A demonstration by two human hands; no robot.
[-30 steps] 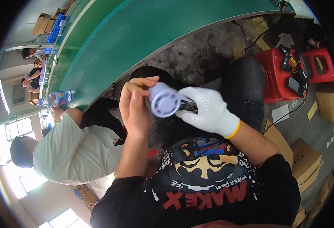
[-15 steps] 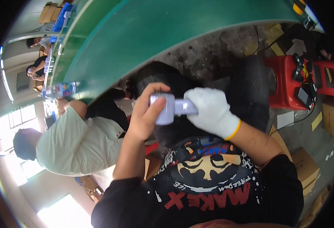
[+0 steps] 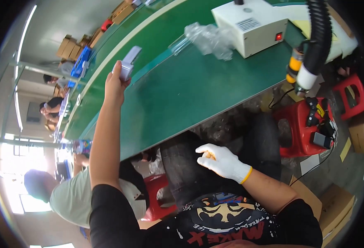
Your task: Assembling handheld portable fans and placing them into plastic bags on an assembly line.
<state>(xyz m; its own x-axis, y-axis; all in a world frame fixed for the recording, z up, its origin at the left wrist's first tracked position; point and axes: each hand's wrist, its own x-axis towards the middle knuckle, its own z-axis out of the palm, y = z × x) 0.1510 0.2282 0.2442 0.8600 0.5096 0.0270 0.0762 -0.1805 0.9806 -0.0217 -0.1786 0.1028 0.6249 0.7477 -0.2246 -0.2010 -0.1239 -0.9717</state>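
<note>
My bare left hand is stretched out over the far part of the green workbench. Its fingers are closed round a pale lavender plastic device, which has a rounded block and a narrower flat part pointing up and away. The fingers cover its lower end. My right hand, in a white knit glove with a yellow cuff, hovers above my lap. Thumb and forefinger are apart, the other fingers are loosely curled, and I see nothing held.
The green bench crosses ahead. On it stand a white box-shaped machine and crumpled clear plastic. A black flexible hose hangs at right. Red stools hold tools; cartons lie below. A person sits at left.
My left hand has carried the lavender device forward and up over the bench. My right hand has let go of it and moved lower. The view has shifted to show more bench.
</note>
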